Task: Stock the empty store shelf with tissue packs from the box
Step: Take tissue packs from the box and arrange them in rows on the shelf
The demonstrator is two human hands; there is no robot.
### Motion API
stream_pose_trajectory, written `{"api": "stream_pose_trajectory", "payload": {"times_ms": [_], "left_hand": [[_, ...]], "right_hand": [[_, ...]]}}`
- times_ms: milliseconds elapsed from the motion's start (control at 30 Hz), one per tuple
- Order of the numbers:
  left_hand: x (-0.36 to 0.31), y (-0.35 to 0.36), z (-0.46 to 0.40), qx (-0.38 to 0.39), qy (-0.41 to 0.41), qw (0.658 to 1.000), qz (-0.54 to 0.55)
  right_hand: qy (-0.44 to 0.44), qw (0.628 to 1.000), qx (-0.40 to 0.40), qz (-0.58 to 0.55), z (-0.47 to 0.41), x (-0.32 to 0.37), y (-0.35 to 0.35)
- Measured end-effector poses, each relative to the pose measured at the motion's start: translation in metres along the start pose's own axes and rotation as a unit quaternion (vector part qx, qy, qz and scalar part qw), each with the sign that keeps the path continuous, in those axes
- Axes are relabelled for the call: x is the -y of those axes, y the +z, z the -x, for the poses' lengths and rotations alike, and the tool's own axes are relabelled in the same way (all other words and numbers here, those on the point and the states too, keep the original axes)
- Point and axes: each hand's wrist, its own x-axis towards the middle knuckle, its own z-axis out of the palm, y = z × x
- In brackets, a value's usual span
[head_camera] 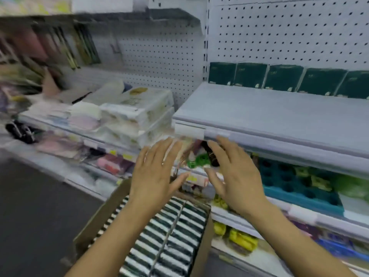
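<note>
Evidently between loads, both the left hand (pixel 154 177) and right hand (pixel 234 176) hovered empty, fingers spread, above the box (pixel 95 226), below the shelf (pixel 279 108) front edge.

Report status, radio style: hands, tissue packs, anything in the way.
Left hand and right hand open, empty, above the cardboard box. Five dark green tissue packs stand at the shelf back; front bare. Nothing blocking.

1. I get one view only, a wide-angle camera worn on the head, so no second view overlaps it.
2. It faces forward and down at the shelf (pixel 279 114), tilted.
3. It sits close: both forearms reach in from the bottom edge, above the box (pixel 95 226).
</note>
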Motion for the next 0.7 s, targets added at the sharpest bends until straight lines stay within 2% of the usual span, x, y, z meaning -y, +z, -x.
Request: {"api": "stream_pose_trajectory", "payload": {"times_ms": [167,300,400,567,700], "left_hand": [[0.073,0.016,0.082,0.103,-0.123,0.986,-0.042],[0.112,0.049,0.141,0.182,-0.207,0.960,-0.044],[0.131,0.078,0.182,0.265,-0.259,0.928,-0.032],[0.156,0.126,0.216,0.352,-0.335,0.874,-0.011],[0.184,0.177,0.218,0.358,-0.442,0.822,0.033]], "right_hand": [[-0.022,0.991,0.118,-0.054,0.007,0.048,0.077],[-0.026,0.976,0.200,-0.084,0.020,0.065,0.138],[-0.032,0.963,0.253,-0.083,0.030,0.070,0.184],[-0.050,0.928,0.361,-0.082,0.040,0.073,0.256],[-0.057,0.903,0.421,-0.057,0.030,0.076,0.323]]}}
